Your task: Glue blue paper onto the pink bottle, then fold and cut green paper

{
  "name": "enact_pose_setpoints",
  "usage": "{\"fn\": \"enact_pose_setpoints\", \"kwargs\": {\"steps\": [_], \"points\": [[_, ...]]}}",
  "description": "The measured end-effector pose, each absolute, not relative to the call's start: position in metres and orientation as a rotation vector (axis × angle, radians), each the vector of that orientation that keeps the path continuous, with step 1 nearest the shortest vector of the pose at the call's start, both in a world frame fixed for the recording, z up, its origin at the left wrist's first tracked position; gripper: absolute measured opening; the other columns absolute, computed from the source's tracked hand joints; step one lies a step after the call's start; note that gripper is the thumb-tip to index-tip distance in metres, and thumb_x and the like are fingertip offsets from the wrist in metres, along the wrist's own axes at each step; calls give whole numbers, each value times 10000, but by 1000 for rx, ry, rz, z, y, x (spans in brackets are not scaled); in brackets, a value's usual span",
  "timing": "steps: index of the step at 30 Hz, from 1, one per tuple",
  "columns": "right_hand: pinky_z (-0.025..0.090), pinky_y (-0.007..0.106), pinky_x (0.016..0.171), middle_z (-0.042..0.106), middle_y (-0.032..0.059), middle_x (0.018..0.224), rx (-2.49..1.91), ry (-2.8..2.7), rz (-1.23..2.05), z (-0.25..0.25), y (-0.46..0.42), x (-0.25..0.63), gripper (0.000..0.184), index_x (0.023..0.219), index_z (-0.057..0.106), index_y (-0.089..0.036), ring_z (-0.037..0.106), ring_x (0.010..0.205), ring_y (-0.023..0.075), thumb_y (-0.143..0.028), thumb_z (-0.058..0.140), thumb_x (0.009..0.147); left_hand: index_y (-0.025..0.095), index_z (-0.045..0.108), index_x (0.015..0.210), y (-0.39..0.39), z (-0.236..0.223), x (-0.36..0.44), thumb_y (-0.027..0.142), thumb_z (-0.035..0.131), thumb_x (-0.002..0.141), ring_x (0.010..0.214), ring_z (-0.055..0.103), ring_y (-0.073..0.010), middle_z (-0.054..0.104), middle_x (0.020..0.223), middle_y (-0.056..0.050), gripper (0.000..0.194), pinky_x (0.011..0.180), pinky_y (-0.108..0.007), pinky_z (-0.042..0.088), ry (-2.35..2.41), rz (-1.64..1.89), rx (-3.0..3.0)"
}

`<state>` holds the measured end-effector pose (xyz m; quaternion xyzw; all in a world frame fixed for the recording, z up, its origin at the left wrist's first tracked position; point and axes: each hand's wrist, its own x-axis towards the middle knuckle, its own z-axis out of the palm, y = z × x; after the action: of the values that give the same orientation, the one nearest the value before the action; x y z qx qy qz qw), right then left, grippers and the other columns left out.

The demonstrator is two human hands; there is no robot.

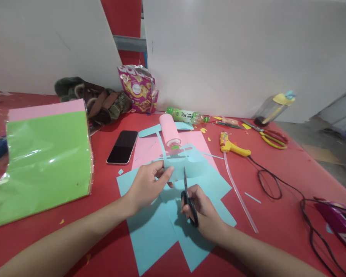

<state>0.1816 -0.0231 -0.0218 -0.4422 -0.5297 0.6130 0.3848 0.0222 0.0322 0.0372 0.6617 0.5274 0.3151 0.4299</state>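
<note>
My left hand (151, 181) pinches the left edge of a small light-blue paper piece (177, 169), thumb on top, above the other sheets. Narrow strips stick up from this piece. In my right hand (200, 207) are black-handled scissors (187, 196), fingers through the loops, blades pointing away from me at the paper's lower edge. Whether the blades are parted is hard to see. Below both hands lie several overlapping light-blue sheets (152, 231), with a pink sheet (198, 138) under them. Just beyond stands a pink paper-wrapped bottle (169, 130) on its side, its green cap towards me.
Left are a phone (122, 147) and a plastic-wrapped green paper pack (49, 157). Behind lie a snack bag (138, 88) and a green-labelled bottle (186, 115). On the right are a yellow glue gun (233, 147) with its cord, red-and-yellow scissors (272, 138) and a tumbler (275, 107).
</note>
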Motion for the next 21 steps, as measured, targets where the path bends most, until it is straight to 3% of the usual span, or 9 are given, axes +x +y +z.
{"fn": "enact_pose_setpoints", "kwargs": {"steps": [6, 21], "points": [[318, 218, 488, 428, -34, 677, -1111, -1381, 1563, -23, -24, 181, 369, 812, 293, -221, 376, 555, 81, -520, 489, 723, 157, 522, 675, 29, 35, 23, 355, 467, 763, 553, 590, -131, 613, 559, 0, 224, 484, -201, 406, 1258, 714, 1612], [341, 272, 589, 418, -10, 760, -1066, -1419, 1567, -18, -24, 184, 358, 846, 287, -226, 408, 651, 112, -536, 438, 748, 149, 526, 687, 29, 36, 25, 347, 462, 759, 637, 626, -159, 623, 585, -18, 220, 570, -228, 455, 1202, 600, 1574]]}}
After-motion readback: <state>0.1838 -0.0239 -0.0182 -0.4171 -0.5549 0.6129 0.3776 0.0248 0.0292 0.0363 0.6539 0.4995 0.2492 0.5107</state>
